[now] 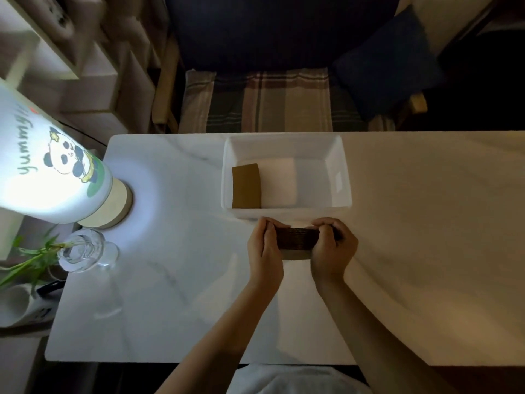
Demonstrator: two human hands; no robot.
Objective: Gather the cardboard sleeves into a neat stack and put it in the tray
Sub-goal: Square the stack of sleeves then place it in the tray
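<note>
Both forearms come in from the near edge of the table (170, 294). Left hand (264, 251) and right hand (333, 250) are each closed on an end of the stack of sleeves (297, 238), fingers curled over the top, thumbs on the near side. Stack is pinched between them, edge-on to the camera, so the ribbed edges show as a dark band.

Position: stack sits just near of the tray (338, 155), close to its near wall, roughly centred on it. Can't tell if it's resting on the table or lifted slightly (shadow under it is ambiguous).

Done so far, judging by layout:
- No loose sleeves visible anywhere on the table, so gathering looks complete.
- Edges look fairly flush, so squaring-up looks mostly done.
- One brown sleeve (246, 186) already lies flat in the left part of the tray, against the left wall.

Left to do:
- Lift the stack over the near wall and set it down inside. Free floor is centre and right of the tray.
- Probably keep both hands clamped until it's down, else the stack could fan out.

Not in the way: lamp (54, 172) and glass vase (85, 250) on the far left, well apart from the hands.
</note>
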